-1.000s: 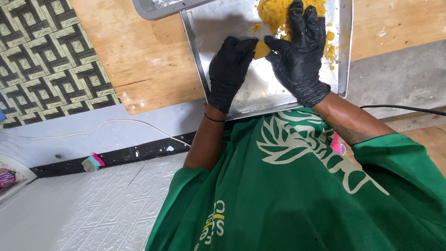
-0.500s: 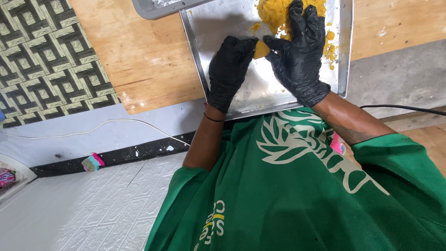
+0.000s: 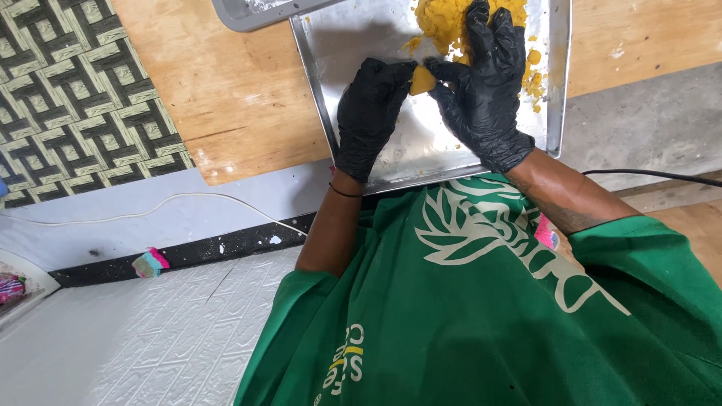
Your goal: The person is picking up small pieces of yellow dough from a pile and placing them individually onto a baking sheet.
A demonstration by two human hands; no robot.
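Both my hands wear black gloves and work over a shiny metal tray (image 3: pixel 342 45) on a wooden board. A small yellow dough lump (image 3: pixel 421 78) is pinched between the fingertips of my left hand (image 3: pixel 370 113) and my right hand (image 3: pixel 485 86). Just beyond my right hand lies a bigger pile of yellow dough (image 3: pixel 444 19), with crumbs scattered along the tray's right side. My green shirt fills the lower part of the view.
A second grey tray (image 3: pixel 248 11) overlaps the top left corner of the metal tray. A patterned black-and-cream mat (image 3: pixel 75 98) lies at left. A white cord (image 3: pixel 150 207) and a black cable (image 3: pixel 654 174) run across the floor. A small pink and teal object (image 3: pixel 150 263) sits by a black strip.
My hands stay in nearly the same place; the fingers have shifted slightly around the small dough lump.
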